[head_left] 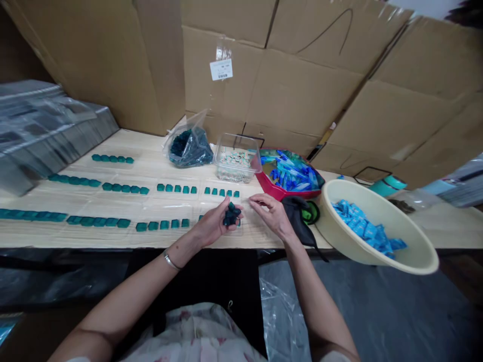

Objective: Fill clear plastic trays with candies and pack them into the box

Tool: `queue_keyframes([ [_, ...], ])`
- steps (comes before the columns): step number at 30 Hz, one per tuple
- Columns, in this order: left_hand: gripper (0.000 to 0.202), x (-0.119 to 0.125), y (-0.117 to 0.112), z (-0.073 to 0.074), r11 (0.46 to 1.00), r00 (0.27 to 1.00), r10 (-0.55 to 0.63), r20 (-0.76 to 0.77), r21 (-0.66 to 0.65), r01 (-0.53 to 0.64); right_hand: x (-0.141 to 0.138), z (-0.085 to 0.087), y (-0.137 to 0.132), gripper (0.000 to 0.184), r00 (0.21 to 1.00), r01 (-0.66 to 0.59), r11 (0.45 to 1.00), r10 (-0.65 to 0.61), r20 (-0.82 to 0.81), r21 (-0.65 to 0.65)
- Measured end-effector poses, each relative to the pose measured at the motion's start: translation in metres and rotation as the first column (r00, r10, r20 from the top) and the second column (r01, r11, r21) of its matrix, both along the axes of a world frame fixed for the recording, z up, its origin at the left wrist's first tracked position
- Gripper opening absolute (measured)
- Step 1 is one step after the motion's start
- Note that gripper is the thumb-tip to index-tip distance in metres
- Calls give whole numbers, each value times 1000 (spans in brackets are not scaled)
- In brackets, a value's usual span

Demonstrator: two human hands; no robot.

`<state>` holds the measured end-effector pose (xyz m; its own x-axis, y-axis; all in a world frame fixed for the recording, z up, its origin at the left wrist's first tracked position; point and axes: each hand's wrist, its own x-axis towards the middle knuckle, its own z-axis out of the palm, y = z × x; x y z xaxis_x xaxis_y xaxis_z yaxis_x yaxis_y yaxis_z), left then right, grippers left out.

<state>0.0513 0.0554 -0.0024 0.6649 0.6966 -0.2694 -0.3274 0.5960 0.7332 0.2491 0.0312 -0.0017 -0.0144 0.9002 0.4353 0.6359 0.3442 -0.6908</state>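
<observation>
Teal pieces [231, 216] fill the left hand [211, 226]; a basin [362, 201] holds blue packets [362, 226].

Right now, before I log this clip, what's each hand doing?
Left hand: cupped, holding dark teal pieces.
Right hand: open, fingers loosely curled, holding nothing.

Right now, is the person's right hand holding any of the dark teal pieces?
No, the right hand shows nothing in its fingers, while the dark teal pieces lie in the cupped left hand.

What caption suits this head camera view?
Left hand holds dark teal pieces beside the right hand at a table.
</observation>
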Motion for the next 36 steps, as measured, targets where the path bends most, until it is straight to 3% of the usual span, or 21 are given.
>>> queue_keyframes([
  [3,50,6,0,-1,998,999,-32,9,59,31,-23,13,-6,19,996,-74,997,73,-60,-24],
  [7,44,12,-3,0,982,999,-42,-22,185,46,-34,12,-4,16,972,-88,992,65,-225,-94],
  [9,37,12,-3,0,967,997,-63,-50,243,73,-32,7,-1,19,914,-71,983,-4,-405,-170],
  [12,32,11,-1,-1,961,995,-54,-89,265,76,-26,1,2,26,766,-64,971,-102,-635,-232],
  [16,31,12,5,-1,946,987,120,-103,315,-82,-21,-2,-2,30,665,-103,967,-106,-740,-232],
  [18,30,14,8,0,895,968,200,-148,430,-119,-21,-1,-6,29,658,-111,966,-105,-745,-234],
  [20,28,16,12,1,819,943,250,-221,568,-84,-22,-1,-9,28,659,-115,964,-105,-745,-238],
  [23,20,18,15,1,677,904,315,-288,736,-2,-25,-2,-13,28,662,-110,965,-106,-742,-236],
  [27,11,19,16,0,476,889,375,-263,878,59,-27,-4,-18,31,717,-92,971,-89,-691,-221],
  [36,8,21,11,-4,286,815,512,-270,949,135,-31,-6,-22,32,760,34,982,-145,-633,-184],
])
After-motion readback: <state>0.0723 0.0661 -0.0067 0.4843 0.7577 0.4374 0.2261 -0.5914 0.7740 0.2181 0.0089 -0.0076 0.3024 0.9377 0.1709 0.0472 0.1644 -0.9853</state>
